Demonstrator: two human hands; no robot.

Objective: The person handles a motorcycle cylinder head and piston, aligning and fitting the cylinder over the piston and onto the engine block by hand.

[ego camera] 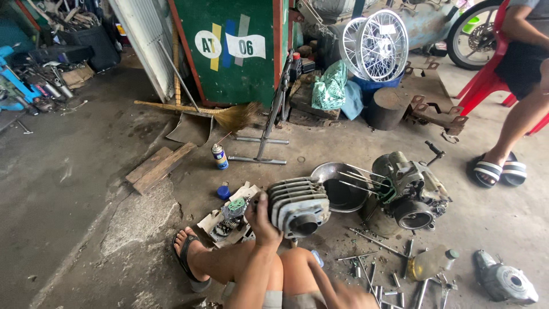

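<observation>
A grey finned cylinder (pixel 298 206), a green cabinet (pixel 234 51) striped yellow, blue and grey, and a red chair (pixel 485 80) are seen.

Right hand (pixel 351 297) blurred, cut by bottom edge

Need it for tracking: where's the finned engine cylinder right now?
Head view, centre: the finned engine cylinder is held up in the left hand, just left of the metal bowl and engine block.

Left hand (pixel 262 220) gripping; right hand (pixel 349 297) blurred
</observation>
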